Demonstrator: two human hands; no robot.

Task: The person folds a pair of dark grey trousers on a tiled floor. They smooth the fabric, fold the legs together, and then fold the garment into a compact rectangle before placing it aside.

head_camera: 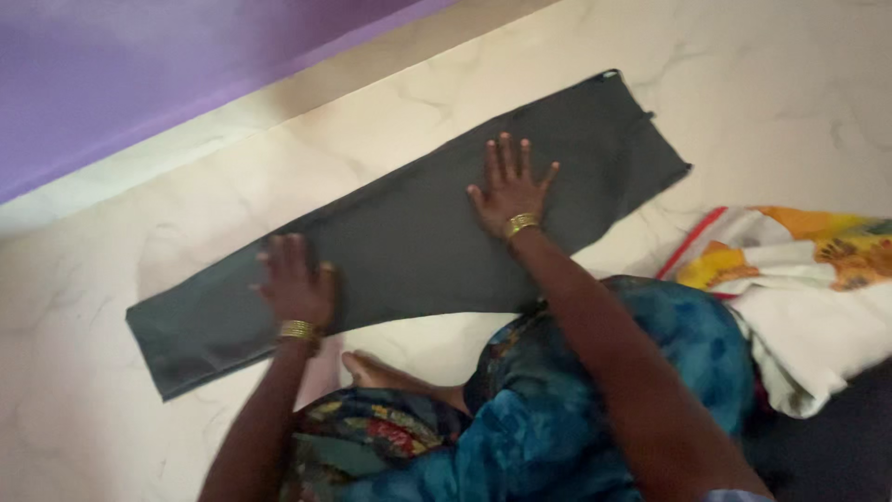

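A dark grey garment (409, 237), folded lengthwise into a long strip, lies flat on the pale marble floor (771, 84), running from lower left to upper right. My left hand (295, 284) presses flat on its left part, fingers spread, a gold bangle at the wrist. My right hand (509, 186) lies flat on the strip's right half with fingers apart and a gold bangle too. Neither hand grips the cloth.
A white cloth with orange, yellow and red print (799, 279) lies bunched at the right. My knees in blue patterned fabric (576, 409) and a bare foot (381, 374) are just below the garment. A purple wall (139, 65) runs along the top left.
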